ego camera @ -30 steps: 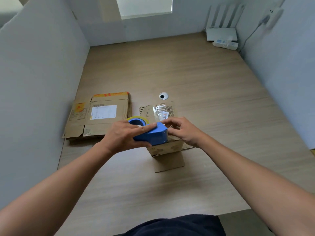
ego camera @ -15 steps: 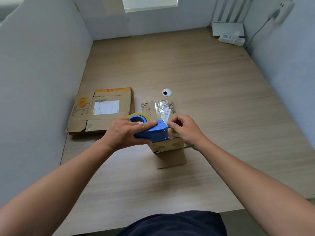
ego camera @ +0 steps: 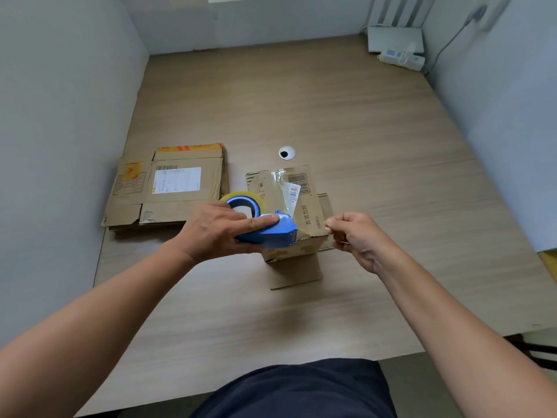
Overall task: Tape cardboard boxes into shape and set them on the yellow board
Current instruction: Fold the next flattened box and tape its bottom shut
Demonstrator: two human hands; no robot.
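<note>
A small cardboard box (ego camera: 304,251) stands on the wooden table (ego camera: 301,101), its flaps open toward the far side and the near side. My left hand (ego camera: 217,227) grips a blue tape dispenser (ego camera: 271,233) with a clear tape roll, held over the box's near left edge. My right hand (ego camera: 355,236) is to the right of the box and pinches the end of the clear tape, stretched from the dispenser across the box top. A yellow corner, perhaps the board (ego camera: 550,263), shows at the right edge.
A stack of flattened cardboard boxes (ego camera: 171,188) lies left of the small box. A round cable hole (ego camera: 287,152) sits behind it. A white router (ego camera: 394,37) and power strip (ego camera: 402,58) occupy the far right corner. Grey partition walls (ego camera: 60,146) enclose the table.
My right hand has moved right, away from the dispenser, drawing the tape end out across the box. My left hand has kept the dispenser in place. The camera tilted slightly.
</note>
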